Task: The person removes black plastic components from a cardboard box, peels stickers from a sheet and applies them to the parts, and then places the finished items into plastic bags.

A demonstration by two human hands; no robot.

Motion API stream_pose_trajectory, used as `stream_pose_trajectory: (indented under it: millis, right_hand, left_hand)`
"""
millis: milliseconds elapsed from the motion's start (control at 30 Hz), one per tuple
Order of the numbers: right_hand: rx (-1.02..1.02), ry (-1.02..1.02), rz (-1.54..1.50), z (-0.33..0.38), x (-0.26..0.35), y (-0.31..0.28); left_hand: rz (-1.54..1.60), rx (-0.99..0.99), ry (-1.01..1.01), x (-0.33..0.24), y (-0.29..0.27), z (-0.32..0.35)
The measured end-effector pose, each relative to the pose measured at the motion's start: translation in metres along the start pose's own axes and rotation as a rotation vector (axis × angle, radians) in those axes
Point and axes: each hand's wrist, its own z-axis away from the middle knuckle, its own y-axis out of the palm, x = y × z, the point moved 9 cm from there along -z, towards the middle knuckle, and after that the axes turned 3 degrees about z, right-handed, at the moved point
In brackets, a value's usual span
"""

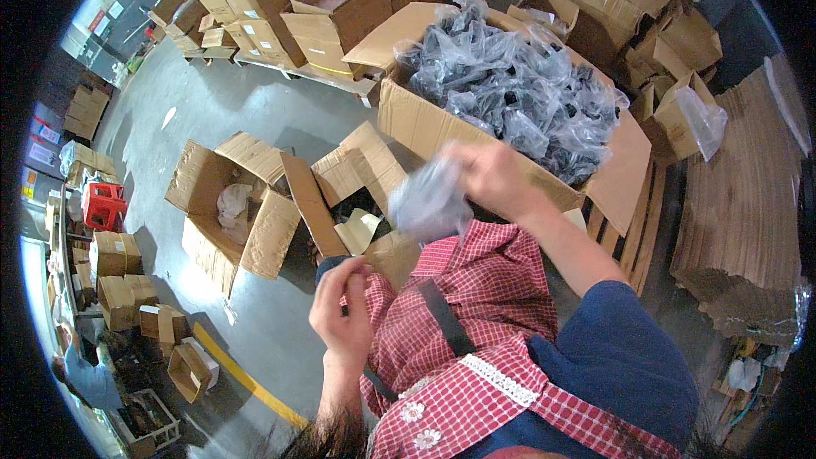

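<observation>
My right hand (497,177) is closed on the gathered top of a clear plastic bag (429,200) with greyish contents, blurred by motion. The bag hangs over my apron, just in front of the large carton (442,123). That carton is heaped with similar clear plastic bags (518,85) holding dark items I cannot make out. Lower and to the left, my left hand (340,310) is raised with loosely bent fingers; nothing shows in it. Beyond it stands an open carton (302,204) with dark items and a pale sheet (358,229) inside.
Another open carton (200,178) with pale wrapping inside stands on the floor to the left. Stacked flat cardboard (739,195) rises at the right, beside a wooden pallet (639,242). Boxes line the back. A red stool (104,206) and a person (89,378) are at far left.
</observation>
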Motion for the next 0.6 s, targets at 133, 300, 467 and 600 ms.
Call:
stream_pose_trajectory:
  millis: [133, 300, 467, 600]
  right_hand:
    - [-0.265, 0.413, -0.495, -0.027, -0.108, -0.072]
    - [-0.507, 0.706, -0.56, -0.017, -0.231, -0.107]
    - [-0.825, 0.606, -0.679, 0.012, -0.248, -0.119]
    - [-0.755, 0.483, -0.558, 0.027, -0.173, -0.111]
  left_hand:
    - [0.261, -0.046, -0.308, 0.07, -0.006, 0.016]
    - [0.193, 0.067, -0.465, 0.124, 0.001, 0.035]
    - [0.064, 0.051, -0.531, 0.178, -0.009, 0.058]
    - [-0.206, 0.286, -0.344, 0.209, 0.026, 0.031]
